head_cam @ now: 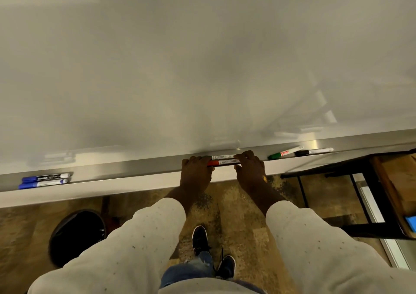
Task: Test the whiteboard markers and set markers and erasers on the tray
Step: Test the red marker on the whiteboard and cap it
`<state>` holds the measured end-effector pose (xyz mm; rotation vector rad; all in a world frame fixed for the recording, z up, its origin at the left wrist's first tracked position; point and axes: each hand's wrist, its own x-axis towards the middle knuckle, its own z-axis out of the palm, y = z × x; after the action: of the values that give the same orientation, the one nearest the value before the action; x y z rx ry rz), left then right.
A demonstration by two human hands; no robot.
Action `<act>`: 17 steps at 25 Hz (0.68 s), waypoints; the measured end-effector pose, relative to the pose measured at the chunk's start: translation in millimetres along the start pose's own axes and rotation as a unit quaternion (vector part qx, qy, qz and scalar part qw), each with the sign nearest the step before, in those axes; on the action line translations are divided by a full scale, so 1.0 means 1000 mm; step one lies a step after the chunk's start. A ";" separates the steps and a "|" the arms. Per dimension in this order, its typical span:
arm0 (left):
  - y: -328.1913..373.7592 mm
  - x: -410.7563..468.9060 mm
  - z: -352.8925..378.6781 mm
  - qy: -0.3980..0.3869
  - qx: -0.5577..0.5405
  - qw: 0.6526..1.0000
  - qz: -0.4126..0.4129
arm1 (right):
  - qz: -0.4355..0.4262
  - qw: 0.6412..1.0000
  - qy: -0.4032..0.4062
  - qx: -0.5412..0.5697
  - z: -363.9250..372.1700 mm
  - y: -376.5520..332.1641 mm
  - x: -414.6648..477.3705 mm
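Now gripped red marker [221, 162] & second marker [222, 157] side by side on tray [135, 182], w/ L hand [196, 172] curled over cap ends & R hand [250, 169] over opp. ends. Noted green marker [284, 153] & black marker [315, 151] to R, blue markers [45, 177] far L, all on tray.

The person wears a cream-white sweatshirt with long, wide sleeves. The left sleeve [135, 248] fills the lower left of the frame and the right sleeve [315, 248] fills the lower right. Both are of soft, thick cloth sprinkled with small dark specks, and each ends at the wrist. At the bottom centre, between the sleeves, show faded blue jeans [186, 271] with a small frayed place. Near them are two dark shoes [200, 239] with dark laces. The left hand [195, 176] and the right hand [251, 174] are bare. On the right hand's outer side is a small yellow-orange spot, too small to identify.
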<state>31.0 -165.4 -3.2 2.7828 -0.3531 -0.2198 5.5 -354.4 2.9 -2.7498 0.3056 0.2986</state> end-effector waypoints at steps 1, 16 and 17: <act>-0.001 0.000 0.001 0.001 -0.011 1.000 -0.007 | -0.001 1.000 0.006 0.001 0.001 0.001 0.001; -0.004 0.001 -0.025 0.036 -0.078 0.993 0.083 | -0.123 0.991 0.059 0.019 -0.020 -0.006 -0.001; 0.001 -0.001 -0.031 0.040 -0.077 0.992 0.091 | -0.144 0.988 0.056 0.030 -0.024 -0.008 -0.004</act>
<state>36.2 -156.6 26.3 2.5794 -0.5430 -0.0861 7.9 -355.4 28.7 -2.7081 -0.0549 0.0577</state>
